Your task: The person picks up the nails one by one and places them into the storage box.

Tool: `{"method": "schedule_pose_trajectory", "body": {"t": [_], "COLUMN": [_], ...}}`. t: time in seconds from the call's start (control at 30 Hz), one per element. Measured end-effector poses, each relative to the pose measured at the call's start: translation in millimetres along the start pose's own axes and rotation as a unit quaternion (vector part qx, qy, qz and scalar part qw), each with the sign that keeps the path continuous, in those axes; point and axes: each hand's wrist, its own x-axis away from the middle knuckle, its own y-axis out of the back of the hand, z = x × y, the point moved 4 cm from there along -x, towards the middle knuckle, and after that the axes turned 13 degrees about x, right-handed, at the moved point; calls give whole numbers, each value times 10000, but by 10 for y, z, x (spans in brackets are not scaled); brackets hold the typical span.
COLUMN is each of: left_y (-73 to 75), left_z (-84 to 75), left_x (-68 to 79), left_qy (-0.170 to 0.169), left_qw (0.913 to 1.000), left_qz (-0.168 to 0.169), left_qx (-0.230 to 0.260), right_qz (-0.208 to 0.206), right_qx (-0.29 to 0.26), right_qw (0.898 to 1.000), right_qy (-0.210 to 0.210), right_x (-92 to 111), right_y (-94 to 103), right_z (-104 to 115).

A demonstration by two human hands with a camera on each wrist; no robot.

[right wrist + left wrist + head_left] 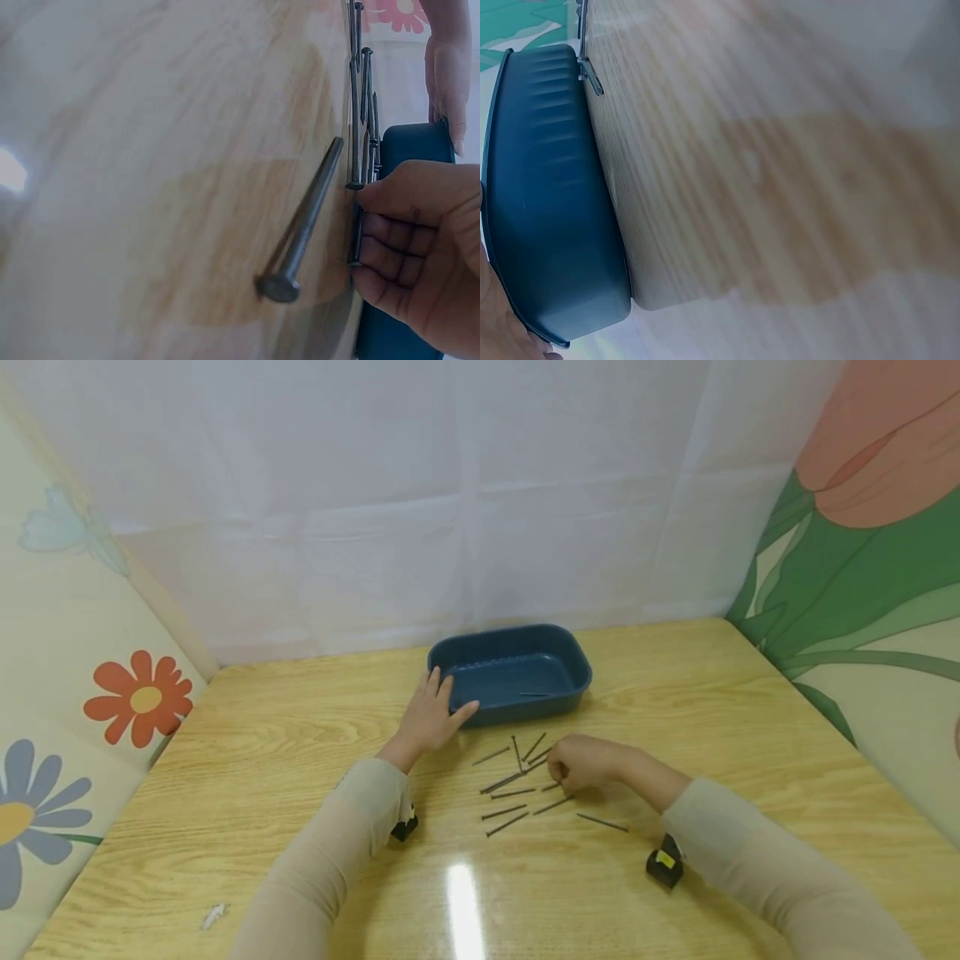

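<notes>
Toward the far side of the table [300, 735], a blue tray [495, 679] holds what looks like a single nail [535, 694], near its right end. Roughly a dozen loose nails [507, 824] lie scattered on the near side of it, so by this view most are left outside. The left hand [432, 716] rests on the tray's left rim, thumb spread apart from extended fingers. The right hand [588, 760] curls at the scatter's right; whether its fingers pinch a nail is unclear.
</notes>
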Motion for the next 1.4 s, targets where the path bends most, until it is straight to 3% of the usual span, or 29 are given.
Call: {"method": "schedule_pose_trajectory", "body": {"t": [0.57, 1.1, 1.4], "left_y": [3, 13, 8], "left_z": [-7, -14, -9], "left_x": [17, 7, 3], "left_qy": [37, 26, 16], "left_qw": [10000, 10000, 10000], "left_qz": [34, 6, -11], "left_qx": [-7, -17, -80], "right_qz": [-595, -1043, -1380], "right_qx": [-288, -423, -310], "right_qw": [9973, 9936, 9899], "right_qy": [331, 39, 117], "right_x": [19, 4, -51], "right_y": [126, 290, 366], "right_z": [9, -76, -124]}}
